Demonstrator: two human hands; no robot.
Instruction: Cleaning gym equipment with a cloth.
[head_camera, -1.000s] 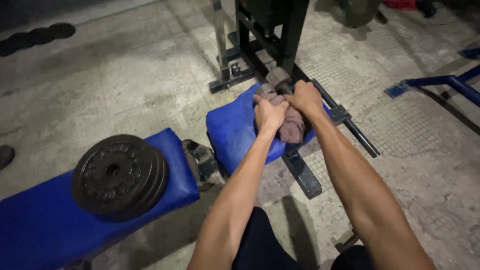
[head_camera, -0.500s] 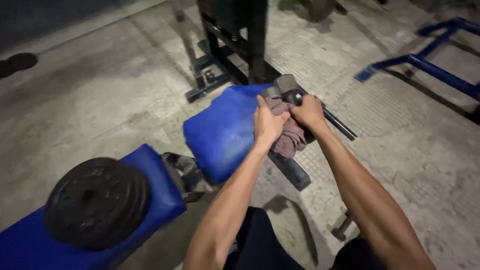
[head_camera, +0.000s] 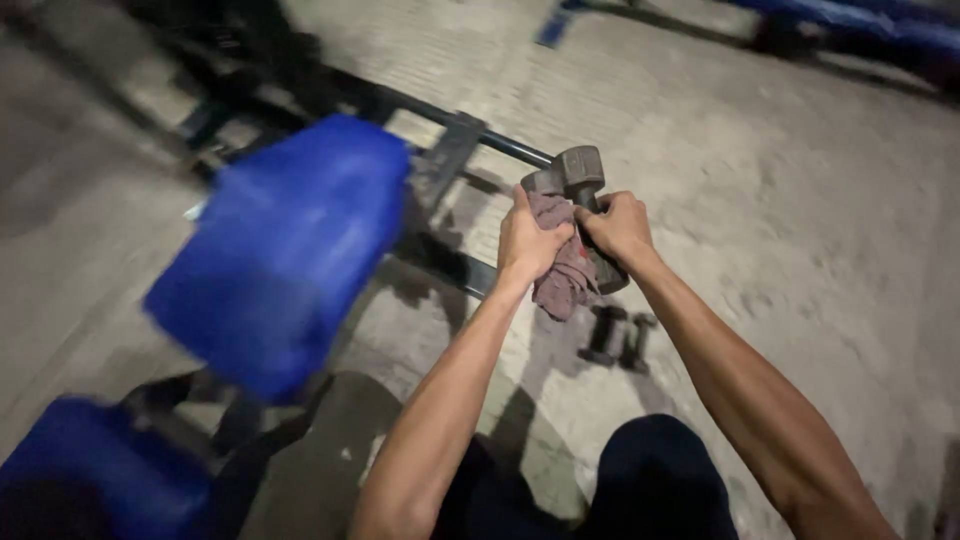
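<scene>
My right hand (head_camera: 618, 228) grips the handle of a dark dumbbell (head_camera: 577, 172), held out in front of me with one head pointing up and away. Pressed against that dumbbell, my left hand (head_camera: 530, 238) clutches a brownish-grey cloth (head_camera: 562, 276) that hangs down below both hands. Both arms are stretched forward over my knees. The lower head of the dumbbell shows just under my right hand.
A blue padded bench seat (head_camera: 285, 240) on a dark metal frame (head_camera: 450, 160) stands to the left, blurred by motion. A small dark dumbbell (head_camera: 618, 338) lies on the concrete floor (head_camera: 780, 220) under my hands. More blue equipment (head_camera: 880, 25) sits at the top right.
The view has swung to the right, so the bench and weight plate slid left. Both hands with the dumbbell and cloth have come away from the bench pad and hang over the floor.
</scene>
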